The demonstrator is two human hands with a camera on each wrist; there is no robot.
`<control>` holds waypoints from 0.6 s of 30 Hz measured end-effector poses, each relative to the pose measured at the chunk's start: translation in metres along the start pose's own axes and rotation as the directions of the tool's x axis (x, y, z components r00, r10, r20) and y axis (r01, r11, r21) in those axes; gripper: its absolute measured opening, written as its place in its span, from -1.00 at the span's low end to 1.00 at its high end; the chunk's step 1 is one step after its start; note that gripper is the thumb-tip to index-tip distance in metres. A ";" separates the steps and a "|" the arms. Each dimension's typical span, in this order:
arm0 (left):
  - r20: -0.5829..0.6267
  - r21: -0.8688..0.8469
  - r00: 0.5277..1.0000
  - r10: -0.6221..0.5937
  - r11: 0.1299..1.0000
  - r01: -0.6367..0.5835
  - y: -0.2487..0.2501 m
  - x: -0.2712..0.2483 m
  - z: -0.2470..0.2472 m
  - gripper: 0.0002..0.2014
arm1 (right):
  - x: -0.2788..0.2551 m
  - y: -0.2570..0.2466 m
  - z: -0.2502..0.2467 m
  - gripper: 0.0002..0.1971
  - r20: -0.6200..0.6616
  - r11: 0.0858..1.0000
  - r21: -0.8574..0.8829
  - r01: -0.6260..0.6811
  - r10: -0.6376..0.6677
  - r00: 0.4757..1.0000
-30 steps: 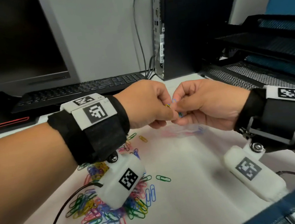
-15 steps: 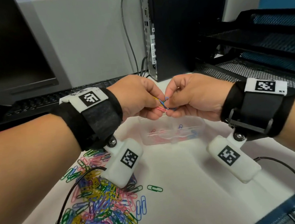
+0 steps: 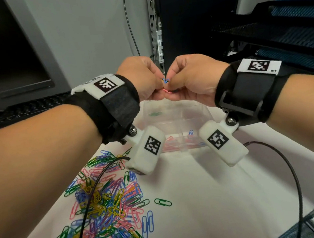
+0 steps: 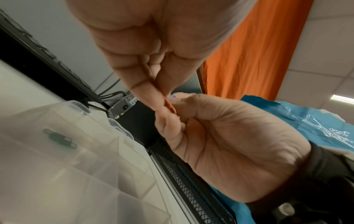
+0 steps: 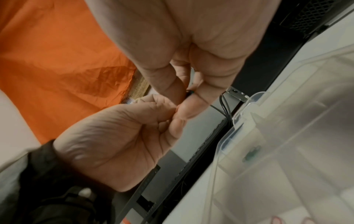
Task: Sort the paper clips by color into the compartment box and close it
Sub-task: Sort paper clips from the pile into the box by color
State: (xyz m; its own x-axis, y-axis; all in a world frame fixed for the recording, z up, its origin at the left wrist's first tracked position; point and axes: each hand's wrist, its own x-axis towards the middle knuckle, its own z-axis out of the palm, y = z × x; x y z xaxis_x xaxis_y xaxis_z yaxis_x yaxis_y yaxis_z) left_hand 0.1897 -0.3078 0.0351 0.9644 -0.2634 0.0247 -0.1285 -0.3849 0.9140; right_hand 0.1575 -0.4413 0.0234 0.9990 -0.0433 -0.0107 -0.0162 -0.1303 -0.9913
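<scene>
A few linked clips (image 3: 166, 85) were pinched between left hand (image 3: 142, 77) and right hand (image 3: 194, 79) above the box (image 3: 200, 112) (still open). Hardly any were sorted; most were left piled (image 3: 104, 213) on the desk (image 3: 210, 200).

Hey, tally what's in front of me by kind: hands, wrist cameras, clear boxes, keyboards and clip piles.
Hands: 2, left hand, right hand
Wrist cameras: 2
Compartment box: 1
Keyboard: 1
Clip pile: 1
Total: 7
</scene>
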 end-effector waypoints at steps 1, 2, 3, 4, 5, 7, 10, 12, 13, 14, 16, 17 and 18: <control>-0.016 -0.010 1.000 0.003 1.000 -0.004 0.001 0.001 0.000 -0.78 | 0.002 -0.001 0.000 -0.75 -0.010 1.000 0.003 0.002 -0.002 1.000; -0.025 -0.019 1.000 0.007 1.000 -0.007 0.001 0.002 -0.001 -0.78 | 0.004 -0.001 0.000 -0.75 -0.016 1.000 0.004 0.004 -0.004 1.000; -0.030 -0.027 1.000 0.008 1.000 -0.009 0.000 0.003 -0.001 -0.78 | 0.005 0.000 0.001 -0.74 -0.020 1.000 0.002 0.007 -0.007 1.000; -0.032 -0.037 0.999 0.008 0.999 -0.009 -0.001 0.003 -0.001 -0.79 | 0.005 0.001 0.001 -0.73 -0.021 1.000 0.001 0.010 -0.010 1.000; -0.029 -0.049 1.000 0.006 0.999 -0.007 -0.003 0.004 -0.001 -0.79 | 0.006 0.002 0.002 -0.72 -0.023 1.000 0.007 0.013 -0.013 1.000; -0.006 -0.086 1.000 -0.002 0.996 0.001 -0.007 0.004 -0.002 -0.81 | 0.004 0.005 0.001 -0.72 -0.026 0.999 0.028 0.019 -0.018 0.999; 0.050 -0.168 0.999 -0.003 0.986 0.011 -0.010 0.003 -0.003 -0.82 | 0.002 0.008 -0.004 -0.73 -0.025 0.997 0.068 0.026 -0.024 0.999; 0.069 -0.206 0.998 -0.007 0.978 0.021 -0.011 0.003 -0.003 -0.81 | 0.001 0.010 -0.006 -0.73 -0.024 0.996 0.081 0.029 -0.027 0.999; 0.072 -0.218 0.997 -0.011 0.976 0.027 -0.011 0.002 -0.002 -0.80 | 0.002 0.012 -0.006 -0.73 -0.023 0.997 0.077 0.030 -0.028 0.999; 0.072 -0.227 0.997 -0.017 0.973 0.032 -0.012 0.003 -0.001 -0.80 | 0.002 0.013 -0.007 -0.74 -0.023 0.997 0.070 0.028 -0.027 0.999; 0.061 -0.231 0.998 -0.031 0.972 0.044 -0.012 0.003 0.000 -0.81 | 0.002 0.014 -0.008 -0.73 -0.025 0.998 0.064 0.023 -0.021 0.999; 0.054 -0.226 0.998 -0.039 0.973 0.050 -0.013 0.003 0.001 -0.80 | 0.002 0.015 -0.008 -0.73 -0.027 0.998 0.066 0.019 -0.017 0.999; 0.048 -0.223 0.998 -0.047 0.973 0.057 -0.014 0.003 0.002 -0.80 | 0.002 0.015 -0.008 -0.73 -0.026 0.997 0.069 0.016 -0.015 1.000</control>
State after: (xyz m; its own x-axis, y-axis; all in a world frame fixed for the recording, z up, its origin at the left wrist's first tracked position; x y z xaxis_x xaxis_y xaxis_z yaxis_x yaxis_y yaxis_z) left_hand 0.1939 -0.3051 0.0221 0.9572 -0.2869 -0.0378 -0.0189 -0.1923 0.9811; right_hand 0.1593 -0.4516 0.0091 0.9978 -0.0666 0.0071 0.0030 -0.0621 -0.9981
